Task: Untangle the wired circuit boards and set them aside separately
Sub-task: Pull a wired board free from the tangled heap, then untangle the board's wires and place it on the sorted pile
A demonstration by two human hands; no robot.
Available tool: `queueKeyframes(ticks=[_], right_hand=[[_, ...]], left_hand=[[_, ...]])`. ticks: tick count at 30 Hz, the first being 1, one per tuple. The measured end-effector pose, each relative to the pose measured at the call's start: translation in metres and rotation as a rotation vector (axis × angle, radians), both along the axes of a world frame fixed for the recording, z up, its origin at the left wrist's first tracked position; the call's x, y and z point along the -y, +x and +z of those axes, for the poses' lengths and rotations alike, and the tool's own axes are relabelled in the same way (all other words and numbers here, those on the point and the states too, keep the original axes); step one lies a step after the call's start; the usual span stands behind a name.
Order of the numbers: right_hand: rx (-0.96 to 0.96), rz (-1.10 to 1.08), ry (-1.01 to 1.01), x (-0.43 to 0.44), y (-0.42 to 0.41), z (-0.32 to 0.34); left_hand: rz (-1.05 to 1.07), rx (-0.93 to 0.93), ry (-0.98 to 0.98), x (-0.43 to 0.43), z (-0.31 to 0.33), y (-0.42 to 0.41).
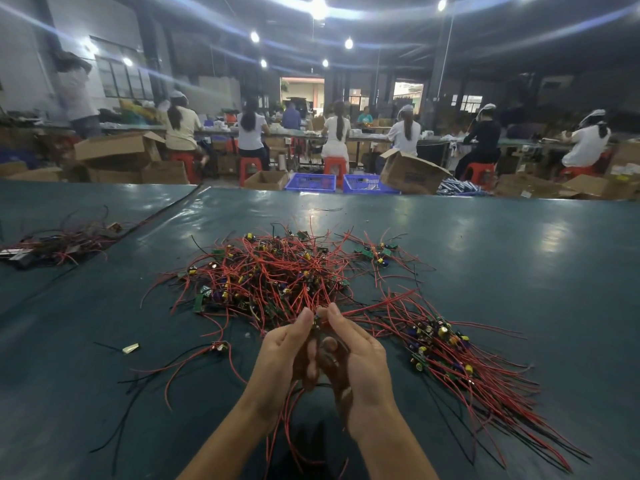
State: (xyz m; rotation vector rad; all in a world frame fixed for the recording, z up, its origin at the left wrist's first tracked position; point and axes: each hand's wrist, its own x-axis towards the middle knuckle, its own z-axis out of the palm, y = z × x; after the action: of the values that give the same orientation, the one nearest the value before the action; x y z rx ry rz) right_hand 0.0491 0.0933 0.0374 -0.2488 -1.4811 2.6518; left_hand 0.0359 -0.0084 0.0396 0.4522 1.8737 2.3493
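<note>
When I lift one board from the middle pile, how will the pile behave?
The pile will probably rise as a clump, since its red wires cross and loop together. The wires look thin and curved, so likely floppy. The boards seem small, so probably light.

Left hand and right hand together, palms facing, fingers curled inward.

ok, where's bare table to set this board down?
Bare table right of the tangled pile, beyond the sorted bundle; also left, short of the far-left pile. Crowded: centre, near right, loose wires left of the held board.
</note>
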Motion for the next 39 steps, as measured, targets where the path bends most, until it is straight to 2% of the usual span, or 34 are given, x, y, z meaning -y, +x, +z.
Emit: queueKeyframes(ticks=[6,10,14,20,27,33,35,39], right_hand=[[0.01,0.004,0.037,0.01,0.002,0.002],[0.041,0.094,-0.059,0.01,0.002,0.001],[0.01,0.177,-0.057,0.009,0.005,0.003],[0.029,0.201,-0.077,0.002,0.003,0.003],[0.123,0.087,-0.129,-0.021,-0.004,0.007],[0.014,-0.008,-0.118,-0.025,-0.004,0.008],[-0.04,-0.09,-0.176,-0.026,-0.006,0.009],[-0.09,-0.206,-0.152,-0.027,-0.007,0.009]], left_hand=[[0.242,-0.138,0.03,-0.007,-0.004,-0.001],[0.299,-0.262,-0.044,-0.004,-0.009,0.001],[0.327,-0.256,-0.015,-0.004,-0.011,-0.001],[0.441,-0.517,-0.209,-0.001,-0.018,-0.003],[0.471,-0.659,-0.312,0.0,-0.02,-0.006],[0.474,-0.641,-0.297,-0.002,-0.019,-0.004],[0.475,-0.643,-0.287,-0.001,-0.018,-0.005],[0.465,-0.638,-0.281,0.002,-0.016,-0.007]])
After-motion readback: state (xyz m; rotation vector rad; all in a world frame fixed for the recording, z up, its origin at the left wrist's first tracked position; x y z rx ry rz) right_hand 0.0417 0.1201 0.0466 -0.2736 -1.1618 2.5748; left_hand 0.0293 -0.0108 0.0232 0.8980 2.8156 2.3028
